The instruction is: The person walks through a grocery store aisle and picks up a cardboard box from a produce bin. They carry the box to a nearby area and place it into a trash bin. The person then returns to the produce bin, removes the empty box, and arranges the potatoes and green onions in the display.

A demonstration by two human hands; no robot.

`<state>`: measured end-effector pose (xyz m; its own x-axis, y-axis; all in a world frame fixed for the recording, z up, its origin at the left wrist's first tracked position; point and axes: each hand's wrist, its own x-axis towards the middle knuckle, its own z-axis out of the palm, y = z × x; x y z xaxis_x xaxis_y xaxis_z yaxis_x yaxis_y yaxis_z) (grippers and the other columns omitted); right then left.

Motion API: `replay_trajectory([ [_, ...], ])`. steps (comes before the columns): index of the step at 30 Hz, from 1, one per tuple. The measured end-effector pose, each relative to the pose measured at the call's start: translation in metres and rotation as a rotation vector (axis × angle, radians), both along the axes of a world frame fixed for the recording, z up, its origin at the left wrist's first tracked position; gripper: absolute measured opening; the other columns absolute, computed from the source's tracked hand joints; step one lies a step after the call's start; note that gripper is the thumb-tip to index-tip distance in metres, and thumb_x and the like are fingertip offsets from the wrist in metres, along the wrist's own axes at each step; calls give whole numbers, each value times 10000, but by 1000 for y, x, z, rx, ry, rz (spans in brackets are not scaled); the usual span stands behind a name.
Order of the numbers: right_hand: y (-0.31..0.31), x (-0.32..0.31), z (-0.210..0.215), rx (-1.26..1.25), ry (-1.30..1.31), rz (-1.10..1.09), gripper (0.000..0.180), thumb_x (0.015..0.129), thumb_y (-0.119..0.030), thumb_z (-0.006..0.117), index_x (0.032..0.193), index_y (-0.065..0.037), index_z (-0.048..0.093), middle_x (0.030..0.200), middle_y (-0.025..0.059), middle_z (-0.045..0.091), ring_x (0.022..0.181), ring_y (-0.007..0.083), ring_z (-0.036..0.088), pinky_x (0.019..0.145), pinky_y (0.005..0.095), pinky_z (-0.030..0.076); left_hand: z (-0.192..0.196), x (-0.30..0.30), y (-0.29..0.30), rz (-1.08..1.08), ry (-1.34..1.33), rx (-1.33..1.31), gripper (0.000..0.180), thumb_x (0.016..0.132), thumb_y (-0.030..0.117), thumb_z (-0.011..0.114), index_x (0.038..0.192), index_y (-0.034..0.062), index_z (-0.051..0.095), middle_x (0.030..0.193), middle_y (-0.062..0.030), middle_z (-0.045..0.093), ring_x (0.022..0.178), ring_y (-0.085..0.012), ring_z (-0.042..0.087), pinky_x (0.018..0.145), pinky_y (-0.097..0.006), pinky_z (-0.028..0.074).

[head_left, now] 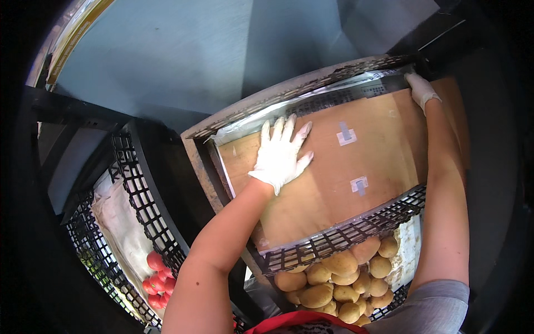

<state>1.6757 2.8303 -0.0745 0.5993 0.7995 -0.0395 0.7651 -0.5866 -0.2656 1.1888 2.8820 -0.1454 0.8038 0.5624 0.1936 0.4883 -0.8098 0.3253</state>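
A brown cardboard sheet [325, 172] lies in a tilted dark mesh crate [203, 170]. My left hand [278, 156], in a white glove, rests flat on the sheet's left half with its fingers spread. At the far right corner, my gloved right hand [421, 92] touches the edge of the cardboard by the crate's back wall; its fingers are mostly hidden there. Two small patches of tape [346, 135] are stuck on the cardboard. A clear and printed plastic liner [311, 103] shows between the sheet and the back wall.
Several potatoes [345, 278] lie in front of the crate, below its mesh side. To the left, another black mesh crate [150, 206] holds a pale liner [119, 211] and several tomatoes [158, 284]. A blue-grey panel [167, 55] stands behind, and dark frame bars [153, 161] run between the crates.
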Motion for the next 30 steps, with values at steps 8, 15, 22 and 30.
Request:
replay_trajectory([
  [8,7,-82,-22,-254,-754,68,386,872,-120,558,1257,-102,584,1314,104,563,1265,283,490,1056,459,394,-2,-1,-1,6,14,-12,677,907,484,555,1502,206,389,1501,-210,405,1384,-406,361,1163,-578,193],
  [15,-36,-269,13,4,-330,239,610,897,-244,602,1462,-108,419,1523,202,377,1389,405,369,1125,571,320,-7,-9,1,45,-64,38,653,897,454,569,1458,150,430,1472,-187,436,1354,-383,398,1152,-550,237],
  [22,-101,-318,27,-483,97,89,1135,762,-451,795,1591,-335,29,1636,229,107,1470,507,164,1115,651,285,35,-46,16,386,-348,243,339,820,186,671,1145,97,632,1131,-127,641,1076,-333,578,939,-461,435],
  [30,-91,-326,16,-517,64,118,1281,688,-431,861,1579,-366,-57,1651,187,75,1471,517,141,1087,655,344,31,-105,46,409,211,394,196,890,170,553,1037,135,678,948,-36,651,1007,-225,589,915,-416,417],
])
